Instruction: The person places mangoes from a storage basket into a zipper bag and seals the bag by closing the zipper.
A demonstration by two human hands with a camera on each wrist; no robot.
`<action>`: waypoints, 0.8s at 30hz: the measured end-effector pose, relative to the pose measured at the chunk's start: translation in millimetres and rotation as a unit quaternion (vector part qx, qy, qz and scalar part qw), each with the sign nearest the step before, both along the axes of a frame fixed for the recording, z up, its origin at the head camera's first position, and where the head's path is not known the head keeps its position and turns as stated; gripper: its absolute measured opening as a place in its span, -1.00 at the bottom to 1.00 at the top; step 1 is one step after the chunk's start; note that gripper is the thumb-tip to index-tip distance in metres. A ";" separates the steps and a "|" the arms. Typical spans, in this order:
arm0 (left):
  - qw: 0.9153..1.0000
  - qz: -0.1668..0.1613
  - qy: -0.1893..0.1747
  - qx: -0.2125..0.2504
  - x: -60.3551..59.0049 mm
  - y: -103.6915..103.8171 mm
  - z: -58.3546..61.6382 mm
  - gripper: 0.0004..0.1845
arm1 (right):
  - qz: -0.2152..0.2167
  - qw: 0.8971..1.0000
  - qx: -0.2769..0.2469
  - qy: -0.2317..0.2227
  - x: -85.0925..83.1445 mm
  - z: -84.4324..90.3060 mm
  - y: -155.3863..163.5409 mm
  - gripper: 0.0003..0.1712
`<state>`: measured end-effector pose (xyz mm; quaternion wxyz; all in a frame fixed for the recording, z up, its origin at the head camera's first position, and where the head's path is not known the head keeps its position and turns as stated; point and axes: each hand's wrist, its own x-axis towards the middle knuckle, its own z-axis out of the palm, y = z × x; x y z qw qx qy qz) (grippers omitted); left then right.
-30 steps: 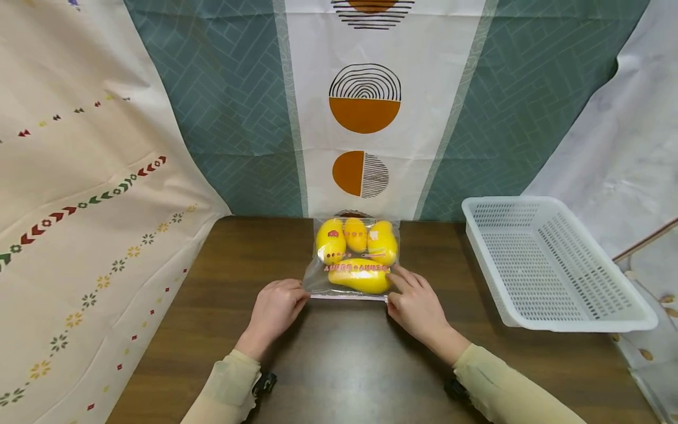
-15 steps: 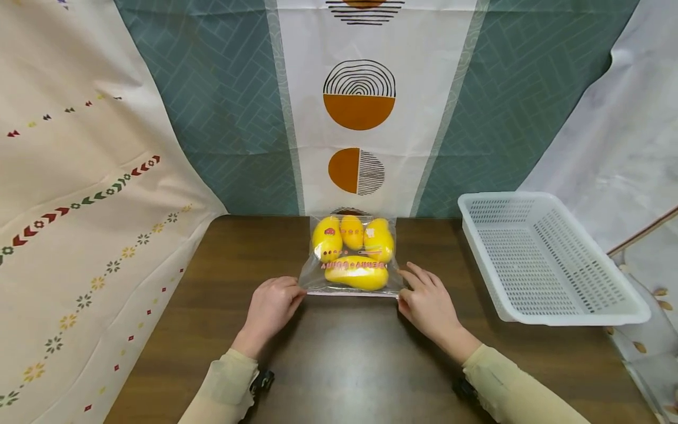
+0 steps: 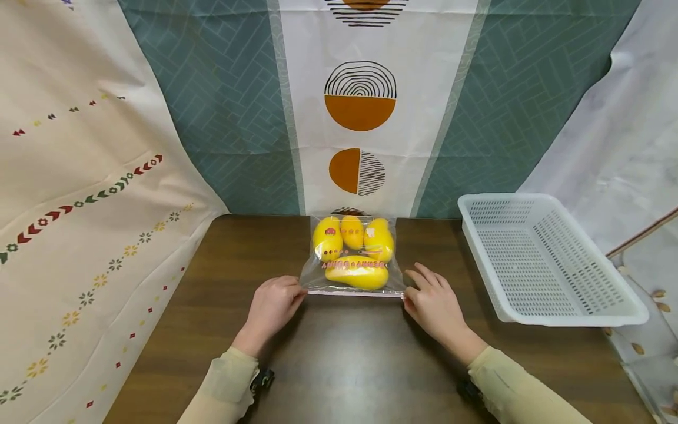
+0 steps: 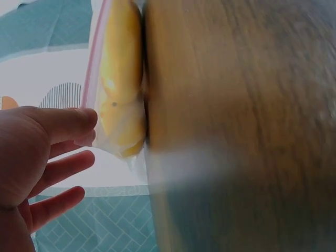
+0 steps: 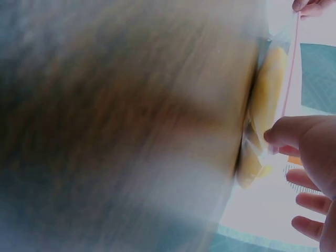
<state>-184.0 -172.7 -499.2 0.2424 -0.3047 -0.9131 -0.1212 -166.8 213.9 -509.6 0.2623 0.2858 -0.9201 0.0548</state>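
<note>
A clear zip bag [image 3: 313, 278] with red print lies flat on the table [image 3: 339, 359], holding several yellow mangoes [image 3: 358, 274]. Its pink-edged zip side [image 4: 95, 58] faces the person. At the left end of that edge, my left hand [image 3: 274, 305] pinches the corner between thumb and forefinger. My right hand [image 3: 433, 303] pinches the opposite corner the same way. In the right wrist view, the other fingers of the right hand [image 5: 317, 157] are spread apart from the bag. The left wrist view shows the left thumb [image 4: 79, 121] against the zip edge.
To the right, a white perforated plastic basket [image 3: 479, 259] stands on the table with nothing visible in it. A patterned cloth [image 3: 360, 135] hangs behind the table. Cream cloth [image 3: 106, 194] borders the left side.
My right hand has moved right, from near the long front mango to the bag's right corner; the zip edge is now drawn out wider. The left hand stays at its corner.
</note>
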 end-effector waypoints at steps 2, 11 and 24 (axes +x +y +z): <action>1.000 0.005 0.001 0.001 0.3 -1.7 0.4 -0.84 | -0.006 1.000 -0.002 -0.009 -0.4 0.5 0.1 -0.85; 0.999 0.015 -0.025 0.017 4.4 -7.4 -1.3 -0.84 | -0.019 0.999 0.004 -0.029 -1.0 1.2 4.2 -0.72; 0.989 0.037 -0.137 0.048 10.6 -23.3 -3.4 -0.26 | -0.058 0.992 -0.060 -0.094 0.4 16.3 18.5 -0.37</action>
